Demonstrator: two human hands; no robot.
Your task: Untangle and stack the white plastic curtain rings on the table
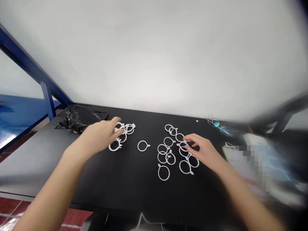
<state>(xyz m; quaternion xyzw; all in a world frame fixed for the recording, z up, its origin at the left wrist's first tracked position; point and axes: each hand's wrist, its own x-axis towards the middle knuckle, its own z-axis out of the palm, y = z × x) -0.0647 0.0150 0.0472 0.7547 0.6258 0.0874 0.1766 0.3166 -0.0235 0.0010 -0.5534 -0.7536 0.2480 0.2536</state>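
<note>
Several white plastic rings lie on a black table (125,179). My left hand (102,133) reaches over the left cluster of rings (126,130), fingers stretched toward them and touching the pile. My right hand (203,150) rests on the right cluster of rings (169,150), fingertips spread over a ring near its top. A single ring (143,146) lies alone between the two groups. Neither hand visibly grips a ring.
A crumpled black plastic bag (77,120) lies at the table's back left. Eyeglasses (218,125) sit at the back right. A phone (234,158) and blurred papers lie right of my right hand. A blue metal frame (48,96) stands at left, a white wall behind.
</note>
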